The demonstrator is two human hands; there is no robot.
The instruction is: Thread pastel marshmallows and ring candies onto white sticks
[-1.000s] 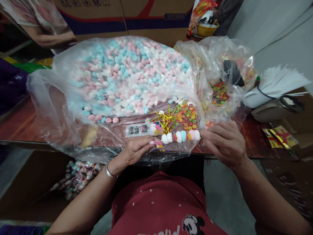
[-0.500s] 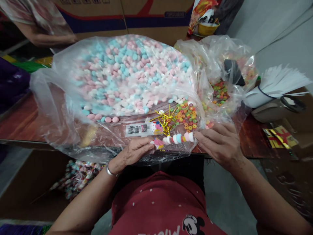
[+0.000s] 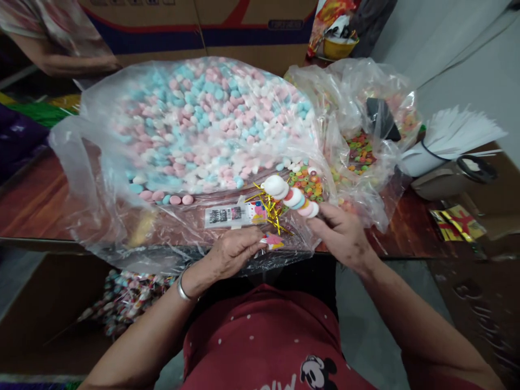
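Observation:
My right hand (image 3: 343, 230) is closed on the lower end of a candy skewer (image 3: 298, 202), which tilts up to the left with white, red, blue and pink pieces. My left hand (image 3: 235, 252) pinches a small pink and yellow piece (image 3: 274, 241). Just beyond lie gold twist ties (image 3: 273, 216), a printed clear packet (image 3: 223, 215) and many ring candies (image 3: 306, 181). Behind them a large clear bag (image 3: 93, 122) holds pink, blue and white marshmallows (image 3: 203, 114).
At right stand a container of white sticks (image 3: 426, 157) and a grey mug (image 3: 436, 181). A box of finished skewers (image 3: 130, 298) sits low at left. A person's arm (image 3: 69, 62) is at the back left.
The skewer has swung up and away from my left hand, its white top now over the gold ties. My right hand has moved left and turned; the small piece stays in my left.

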